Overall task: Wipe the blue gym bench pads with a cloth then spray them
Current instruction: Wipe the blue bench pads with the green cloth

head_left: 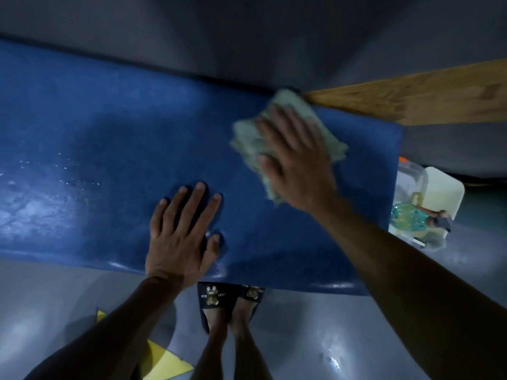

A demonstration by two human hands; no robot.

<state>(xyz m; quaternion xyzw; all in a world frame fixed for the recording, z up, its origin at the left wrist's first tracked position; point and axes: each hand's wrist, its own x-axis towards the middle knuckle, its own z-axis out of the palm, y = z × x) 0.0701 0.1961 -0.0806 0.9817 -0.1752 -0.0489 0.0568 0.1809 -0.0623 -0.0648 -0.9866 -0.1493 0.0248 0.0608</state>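
A long blue bench pad (96, 138) runs across the view from left to right. My right hand (296, 157) lies flat with straight fingers on a folded pale green cloth (247, 138), pressing it onto the pad near its right end. My left hand (181, 234) rests flat on the pad close to its near edge, fingers spread, holding nothing. Wet droplets and a shiny patch show on the pad's left part. A clear spray bottle (411, 218) with yellowish liquid lies in a white tub to the right of the pad.
The white tub (450, 193) sits on the floor by the pad's right end. A wooden board (428, 94) lies beyond the pad's far right corner. My feet in dark slippers (214, 300) stand at the near edge. Yellow floor markings (164, 363) show at lower left.
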